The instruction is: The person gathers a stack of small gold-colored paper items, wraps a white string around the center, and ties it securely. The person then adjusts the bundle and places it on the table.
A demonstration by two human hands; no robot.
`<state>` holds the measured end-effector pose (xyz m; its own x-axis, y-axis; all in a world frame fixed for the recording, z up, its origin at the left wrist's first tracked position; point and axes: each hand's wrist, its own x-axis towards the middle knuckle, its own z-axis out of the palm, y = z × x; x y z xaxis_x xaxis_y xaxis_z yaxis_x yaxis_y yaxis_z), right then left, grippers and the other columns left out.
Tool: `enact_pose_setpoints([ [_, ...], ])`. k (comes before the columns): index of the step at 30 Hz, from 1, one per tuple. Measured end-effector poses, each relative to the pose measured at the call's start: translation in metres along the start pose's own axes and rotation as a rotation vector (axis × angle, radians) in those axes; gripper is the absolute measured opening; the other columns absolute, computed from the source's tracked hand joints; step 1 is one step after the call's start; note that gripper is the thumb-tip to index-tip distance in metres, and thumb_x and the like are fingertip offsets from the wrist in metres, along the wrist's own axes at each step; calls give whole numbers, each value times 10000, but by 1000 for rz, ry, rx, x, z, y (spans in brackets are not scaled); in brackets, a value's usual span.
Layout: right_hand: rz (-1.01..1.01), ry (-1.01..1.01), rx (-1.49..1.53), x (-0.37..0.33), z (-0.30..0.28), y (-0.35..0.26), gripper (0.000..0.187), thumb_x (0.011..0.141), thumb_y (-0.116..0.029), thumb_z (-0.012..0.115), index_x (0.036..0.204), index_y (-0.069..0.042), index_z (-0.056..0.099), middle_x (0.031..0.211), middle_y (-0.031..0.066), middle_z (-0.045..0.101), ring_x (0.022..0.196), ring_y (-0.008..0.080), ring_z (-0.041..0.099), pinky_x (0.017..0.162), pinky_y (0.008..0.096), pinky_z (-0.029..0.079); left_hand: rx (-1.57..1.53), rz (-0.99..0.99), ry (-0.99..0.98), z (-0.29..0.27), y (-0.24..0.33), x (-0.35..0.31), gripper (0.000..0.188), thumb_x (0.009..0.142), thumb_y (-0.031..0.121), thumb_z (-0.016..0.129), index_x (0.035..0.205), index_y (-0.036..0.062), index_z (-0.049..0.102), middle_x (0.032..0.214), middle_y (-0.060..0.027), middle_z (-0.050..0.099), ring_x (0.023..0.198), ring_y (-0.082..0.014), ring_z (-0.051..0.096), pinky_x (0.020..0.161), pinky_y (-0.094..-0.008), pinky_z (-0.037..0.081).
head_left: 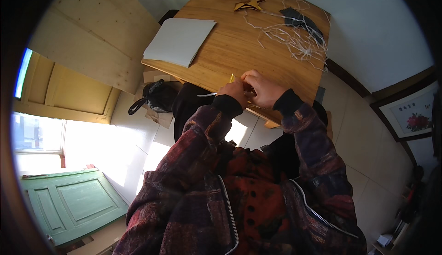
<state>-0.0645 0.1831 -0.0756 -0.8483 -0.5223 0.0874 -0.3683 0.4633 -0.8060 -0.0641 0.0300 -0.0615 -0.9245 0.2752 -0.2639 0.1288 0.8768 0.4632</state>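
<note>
Both of my hands are brought together at the near edge of the wooden table [225, 43]. My left hand [233, 91] is closed, and a small yellow piece [232, 78] sticks up from its fingers. A short white string [206, 95] trails out on the left side of that hand. My right hand [263, 89] is bent over beside it, fingers curled and nearly touching the left ones. What lies between the right fingertips is hidden.
White strings [299, 45] lie tangled beside a dark grey cloth-like piece [301, 22] at the table's right. Several gold folded pieces [248, 5] sit at the far edge. A white sheet stack [178, 41] lies left. A black plastic bag [160, 96] is below.
</note>
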Motion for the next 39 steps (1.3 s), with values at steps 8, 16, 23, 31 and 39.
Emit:
enact_pose_setpoints([
  [8, -12, 130, -84, 2, 12, 1, 186, 739, -11, 604, 919, 21, 567, 1019, 162, 536, 931, 355, 559, 781, 380, 466, 34, -12, 21, 1, 1, 1, 309, 741, 180, 651, 992, 25, 562, 884, -215, 656, 872, -371, 640, 759, -433, 513],
  [16, 152, 107, 139, 4, 7, 23, 105, 765, -49, 588, 858, -5, 572, 950, 151, 556, 810, 309, 556, 714, 353, 461, 46, 34, 23, 3, -3, 1, 173, 769, 183, 600, 877, 48, 590, 819, -208, 642, 821, -388, 620, 720, -462, 494],
  [23, 184, -5, 245, 1, -3, 5, 166, 752, -20, 608, 903, 23, 554, 1027, 165, 539, 887, 299, 577, 762, 352, 480, 49, 29, -12, -4, 2, -1, 177, 758, 178, 607, 898, 69, 609, 853, -189, 653, 849, -378, 623, 736, -452, 499],
  [31, -25, 88, -199, -9, 2, -21, 210, 730, -21, 642, 908, 19, 537, 1123, 167, 497, 971, 362, 553, 799, 387, 483, 11, 64, -3, 3, -5, 3, 239, 744, 202, 654, 925, 56, 600, 864, -186, 654, 857, -373, 624, 738, -445, 501],
  [39, 54, 165, -303, -15, 4, -18, 123, 741, 15, 607, 853, 11, 556, 1033, 151, 561, 911, 361, 561, 752, 383, 474, 58, 28, 38, 7, -6, 3, 160, 740, 179, 635, 846, 67, 593, 811, -180, 648, 819, -372, 625, 717, -446, 499],
])
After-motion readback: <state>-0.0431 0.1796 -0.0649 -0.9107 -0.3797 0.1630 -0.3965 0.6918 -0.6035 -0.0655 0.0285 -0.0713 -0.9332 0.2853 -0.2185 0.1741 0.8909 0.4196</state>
